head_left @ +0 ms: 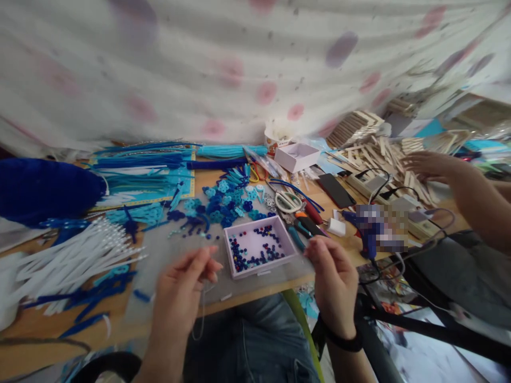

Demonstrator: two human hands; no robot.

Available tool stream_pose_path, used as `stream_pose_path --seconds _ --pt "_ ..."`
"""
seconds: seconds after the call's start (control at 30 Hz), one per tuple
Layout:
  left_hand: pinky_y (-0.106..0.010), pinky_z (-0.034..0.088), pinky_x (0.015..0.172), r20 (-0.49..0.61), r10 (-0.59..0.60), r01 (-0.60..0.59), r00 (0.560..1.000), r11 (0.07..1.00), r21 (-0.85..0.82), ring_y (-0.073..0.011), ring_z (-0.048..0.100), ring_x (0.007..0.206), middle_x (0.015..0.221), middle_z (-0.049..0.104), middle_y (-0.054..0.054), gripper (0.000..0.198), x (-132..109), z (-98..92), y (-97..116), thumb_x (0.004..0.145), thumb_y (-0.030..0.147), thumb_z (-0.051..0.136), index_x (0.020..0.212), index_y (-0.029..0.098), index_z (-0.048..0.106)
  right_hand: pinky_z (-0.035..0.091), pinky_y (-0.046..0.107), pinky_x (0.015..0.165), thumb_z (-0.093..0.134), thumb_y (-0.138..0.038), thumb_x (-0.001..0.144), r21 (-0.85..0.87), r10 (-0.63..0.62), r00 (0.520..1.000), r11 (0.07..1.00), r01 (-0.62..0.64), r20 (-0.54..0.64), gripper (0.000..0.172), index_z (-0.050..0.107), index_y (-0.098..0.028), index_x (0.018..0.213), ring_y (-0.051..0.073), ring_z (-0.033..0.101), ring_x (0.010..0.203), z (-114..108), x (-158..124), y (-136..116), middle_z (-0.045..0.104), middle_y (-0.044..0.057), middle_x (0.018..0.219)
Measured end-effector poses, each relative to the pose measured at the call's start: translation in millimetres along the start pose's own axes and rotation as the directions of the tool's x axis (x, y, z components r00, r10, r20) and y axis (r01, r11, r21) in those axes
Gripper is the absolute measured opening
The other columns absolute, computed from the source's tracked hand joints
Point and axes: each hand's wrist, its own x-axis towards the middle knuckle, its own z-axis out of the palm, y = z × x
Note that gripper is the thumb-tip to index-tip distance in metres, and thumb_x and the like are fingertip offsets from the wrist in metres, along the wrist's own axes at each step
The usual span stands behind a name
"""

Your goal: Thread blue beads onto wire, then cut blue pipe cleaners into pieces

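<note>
My left hand [181, 282] is closed in a pinch at the left of the bead box, and a thin pale cord [203, 307] hangs from its fingers in a loop over my lap. Off the box's right side, my right hand [334, 276] is pinched too; anything between its fingertips is too small to make out. Between both hands lies a shallow white box [248, 244] with dark blue, light blue and a few red beads [240, 259]. Blue pipe-cleaner flowers [227, 202] are heaped behind it.
Scissors [288, 202], pliers [296, 238], a phone [336, 190] and a glue gun [367, 229] lie right of the box. White stems [80, 260] cover the left side. Another person's hand [431, 165] reaches over wooden sticks [379, 159] at the right.
</note>
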Motion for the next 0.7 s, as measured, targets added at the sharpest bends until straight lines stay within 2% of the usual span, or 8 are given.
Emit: stream_pose_path --seconds 0.07,0.1,0.13,0.2,0.27,0.33,0.47,0.7 --pt "-0.015 0.047 0.043 -0.075 0.048 -0.052 0.996 0.997 -0.050 -0.0075 0.057 0.044 0.056 0.071 -0.001 0.024 8.0 -8.6 5.3 0.048 0.031 0.090 0.065 0.021 0.077 0.044 0.027 0.067 0.067 -0.032 0.087 -0.105 -0.112 0.985 0.990 0.099 -0.127 0.014 0.066 -0.019 0.089 0.015 0.056 0.070 -14.3 -3.9 4.4 0.062 0.001 0.077" --pt "-0.015 0.046 0.042 -0.102 0.064 -0.071 0.993 0.995 -0.064 -0.0075 0.057 0.044 0.056 0.071 0.000 0.023 11.0 -11.4 7.5 0.047 0.029 0.090 0.064 0.021 0.076 0.044 0.027 0.065 0.068 -0.029 0.086 -0.163 -0.187 0.972 0.973 0.164 -0.142 0.011 0.065 -0.019 0.088 0.015 0.056 0.069 -19.3 -6.5 5.7 0.062 0.001 0.077" --pt "-0.015 0.046 0.042 -0.120 0.073 -0.082 0.990 0.994 -0.071 -0.0074 0.057 0.044 0.056 0.071 0.000 0.022 13.1 -13.3 9.0 0.047 0.027 0.089 0.063 0.021 0.076 0.045 0.027 0.065 0.069 -0.026 0.085 -0.221 -0.263 0.959 0.946 0.236 -0.102 0.007 0.065 -0.020 0.087 0.015 0.056 0.069 -22.4 -9.7 7.0 0.062 0.001 0.077" --pt "-0.015 0.046 0.042 -0.140 0.084 -0.095 0.987 0.993 -0.074 -0.0071 0.057 0.044 0.056 0.071 0.000 0.020 14.8 -15.3 9.9 0.047 0.024 0.088 0.063 0.021 0.076 0.046 0.028 0.065 0.068 -0.021 0.086 -0.321 -0.357 0.926 0.869 0.376 0.118 0.003 0.065 -0.020 0.085 0.016 0.057 0.070 -22.4 -17.5 10.8 0.062 0.001 0.077" --pt "-0.015 0.046 0.041 -0.140 0.092 -0.102 0.986 0.992 -0.067 -0.0071 0.056 0.043 0.056 0.070 0.001 0.019 13.6 -16.4 8.0 0.048 0.023 0.087 0.063 0.021 0.075 0.047 0.031 0.068 0.066 -0.018 0.087 -0.389 -0.325 0.861 0.789 0.475 0.391 0.003 0.067 -0.021 0.087 0.018 0.059 0.076 -15.7 -26.5 17.3 0.063 0.003 0.082" --pt "-0.016 0.046 0.042 -0.127 0.102 -0.109 0.987 0.992 -0.054 -0.0072 0.056 0.044 0.055 0.070 0.001 0.017 10.0 -18.3 5.1 0.050 0.023 0.085 0.064 0.020 0.076 0.048 0.034 0.073 0.064 -0.019 0.089 -0.441 -0.242 0.802 0.731 0.521 0.546 0.005 0.068 -0.020 0.092 0.021 0.059 0.084 -6.1 -34.8 26.0 0.065 0.006 0.088" --pt "-0.018 0.045 0.043 -0.107 0.098 -0.099 0.989 0.995 -0.005 -0.0079 0.056 0.045 0.055 0.069 0.000 0.012 1.3 -24.3 2.4 0.055 0.024 0.082 0.065 0.019 0.076 0.047 0.039 0.077 0.063 -0.019 0.090 -0.536 -0.167 0.794 0.655 0.532 0.584 0.006 0.068 -0.017 0.093 0.025 0.056 0.087 6.1 -42.2 39.9 0.066 0.008 0.091" --pt "-0.018 0.044 0.042 -0.080 0.107 -0.106 0.991 0.994 0.018 -0.0084 0.056 0.045 0.054 0.069 -0.001 0.012 -2.9 -26.8 6.0 0.056 0.026 0.081 0.065 0.019 0.076 0.045 0.038 0.078 0.062 -0.019 0.090 -0.520 -0.152 0.771 0.656 0.547 0.618 0.004 0.066 -0.018 0.090 0.026 0.055 0.088 4.6 -37.9 39.2 0.064 0.008 0.091"
